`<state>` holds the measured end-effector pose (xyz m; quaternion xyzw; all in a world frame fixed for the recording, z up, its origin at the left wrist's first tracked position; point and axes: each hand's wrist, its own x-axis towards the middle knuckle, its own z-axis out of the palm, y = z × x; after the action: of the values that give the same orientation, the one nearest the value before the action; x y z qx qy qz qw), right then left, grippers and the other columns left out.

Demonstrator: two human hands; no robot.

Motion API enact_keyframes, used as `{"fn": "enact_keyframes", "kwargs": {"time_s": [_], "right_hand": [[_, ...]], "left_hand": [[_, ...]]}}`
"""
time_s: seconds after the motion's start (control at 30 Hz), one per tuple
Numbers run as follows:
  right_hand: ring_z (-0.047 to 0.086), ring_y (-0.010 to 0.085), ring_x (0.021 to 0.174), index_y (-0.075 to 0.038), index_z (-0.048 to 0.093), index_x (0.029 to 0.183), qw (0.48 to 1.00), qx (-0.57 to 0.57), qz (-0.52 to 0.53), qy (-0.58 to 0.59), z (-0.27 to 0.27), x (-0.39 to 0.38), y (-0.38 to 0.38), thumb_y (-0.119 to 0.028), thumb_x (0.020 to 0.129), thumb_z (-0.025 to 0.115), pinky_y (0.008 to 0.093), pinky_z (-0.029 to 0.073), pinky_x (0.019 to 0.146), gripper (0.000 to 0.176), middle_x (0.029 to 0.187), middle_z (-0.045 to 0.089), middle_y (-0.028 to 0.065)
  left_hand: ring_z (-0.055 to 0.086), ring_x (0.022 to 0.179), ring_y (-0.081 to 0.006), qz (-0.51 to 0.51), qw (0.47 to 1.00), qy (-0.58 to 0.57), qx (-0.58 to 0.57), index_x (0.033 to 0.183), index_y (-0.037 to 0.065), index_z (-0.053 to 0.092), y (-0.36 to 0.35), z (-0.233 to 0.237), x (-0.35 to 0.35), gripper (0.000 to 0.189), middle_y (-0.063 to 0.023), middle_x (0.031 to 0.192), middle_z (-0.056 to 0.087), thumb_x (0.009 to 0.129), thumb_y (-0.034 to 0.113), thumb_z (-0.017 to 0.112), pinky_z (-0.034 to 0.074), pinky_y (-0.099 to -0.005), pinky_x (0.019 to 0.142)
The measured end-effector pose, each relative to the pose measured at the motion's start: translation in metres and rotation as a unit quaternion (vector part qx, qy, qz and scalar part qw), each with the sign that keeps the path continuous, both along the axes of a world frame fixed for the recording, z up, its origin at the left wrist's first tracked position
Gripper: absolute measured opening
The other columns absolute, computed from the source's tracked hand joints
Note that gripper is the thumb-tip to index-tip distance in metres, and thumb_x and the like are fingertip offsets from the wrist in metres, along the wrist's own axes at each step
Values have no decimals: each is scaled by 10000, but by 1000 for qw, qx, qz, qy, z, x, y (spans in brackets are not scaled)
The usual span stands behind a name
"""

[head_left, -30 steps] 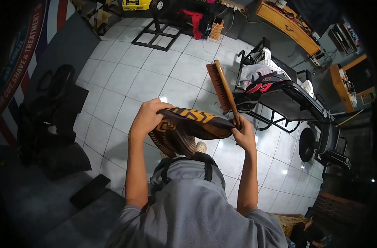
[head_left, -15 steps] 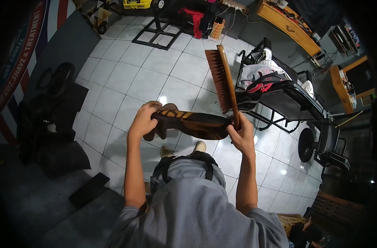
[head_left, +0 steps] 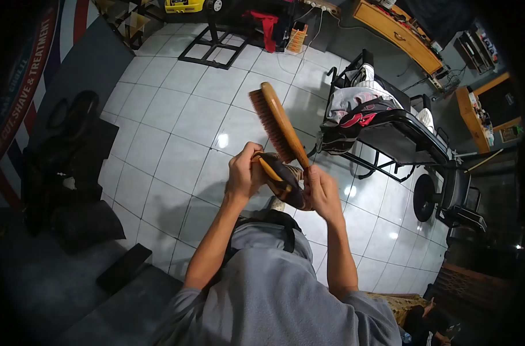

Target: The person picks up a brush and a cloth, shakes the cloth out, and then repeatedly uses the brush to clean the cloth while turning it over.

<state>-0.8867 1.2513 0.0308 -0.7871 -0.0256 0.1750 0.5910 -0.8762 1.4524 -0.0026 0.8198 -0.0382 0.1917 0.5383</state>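
Observation:
In front of my lap I hold a dark brown item with yellow-orange stripes (head_left: 282, 183), folded or turned partly end-on; what it is I cannot make out. My left hand (head_left: 244, 176) is closed round its left end. My right hand (head_left: 323, 193) grips the handle of a wooden brush (head_left: 282, 124) and also touches the item's right end. The brush slants up to the left, its brown bristles facing left, their lower end close above the item.
A black barber chair (head_left: 398, 135) with clothes (head_left: 360, 106) on it stands at the right. Beyond are a black metal frame (head_left: 212, 55), a wooden drawer unit (head_left: 398, 36) and a red cloth (head_left: 268, 32). Another person (head_left: 427, 326) is at the lower right.
My left hand has moved right, nearer my right hand. The striped item has turned from lengthwise to a shorter, foreshortened view. The brush has tilted further left and come lower.

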Motion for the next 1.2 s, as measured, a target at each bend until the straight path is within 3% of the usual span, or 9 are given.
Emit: {"fn": "enact_keyframes", "kwargs": {"time_s": [0.13,0.33,0.43,0.5,0.63,0.73,0.87,1.03,1.2], "right_hand": [[502,110,726,5,565,1038,969,228,-69,58,-17,-21,28,-341,967,405,254,445,627,388,830,565,30],[607,299,802,-5,597,1001,974,-26,199,-107,-235,-47,-16,-230,813,523,396,489,706,303,881,641,147],[568,376,1050,-14,625,1040,832,-364,404,109,-340,-61,-64,-339,868,480,419,451,903,395,1095,598,247],[604,407,930,-11,661,925,852,-452,165,208,-328,-84,-68,-464,911,352,462,486,805,548,949,629,267],[623,423,861,44,654,890,887,-429,69,153,-355,-74,-84,-565,906,316,487,490,742,696,869,626,300],[245,56,373,-150,386,638,918,169,-104,343,-237,-26,-55,-616,902,358,240,181,333,536,484,279,-68],[201,35,386,-134,378,707,889,351,-15,294,-86,-2,-13,-650,883,353,207,138,334,546,505,258,-74],[222,44,428,-124,387,725,799,448,242,321,-49,-13,33,-628,894,362,202,193,382,532,535,301,-59],[540,197,632,2,571,780,961,-9,268,68,-206,-25,27,-508,948,357,334,436,605,578,658,554,62]], "left_hand": [[628,659,-277,-45,993,-105,34,870,7,555,-13,52,12,145,-120,762,619,733,-25,590,486,-311,556],[614,661,-142,-15,968,-246,43,888,12,590,12,94,34,97,-70,751,633,794,-7,574,486,-245,603],[621,673,-125,49,961,-271,-37,901,3,597,33,109,31,110,-60,752,640,798,-15,564,495,-242,611],[598,663,-103,90,958,-271,-15,927,-1,582,41,115,24,119,-44,766,636,832,69,602,480,-216,614],[585,611,-129,-9,962,-269,45,920,17,607,46,120,18,210,-59,766,626,747,111,676,463,-216,576],[578,596,-116,-77,978,-181,73,882,13,636,46,115,14,218,-59,711,627,731,159,695,447,-223,533],[594,611,-133,-60,971,-212,87,898,2,631,37,101,18,209,-76,719,628,759,144,693,458,-230,543],[628,641,-166,41,952,-277,119,881,-31,616,30,119,21,204,-81,745,650,746,100,696,479,-235,573],[592,561,-181,160,900,-370,166,870,0,637,54,137,27,195,-69,702,626,685,-60,639,463,-252,512]]}}
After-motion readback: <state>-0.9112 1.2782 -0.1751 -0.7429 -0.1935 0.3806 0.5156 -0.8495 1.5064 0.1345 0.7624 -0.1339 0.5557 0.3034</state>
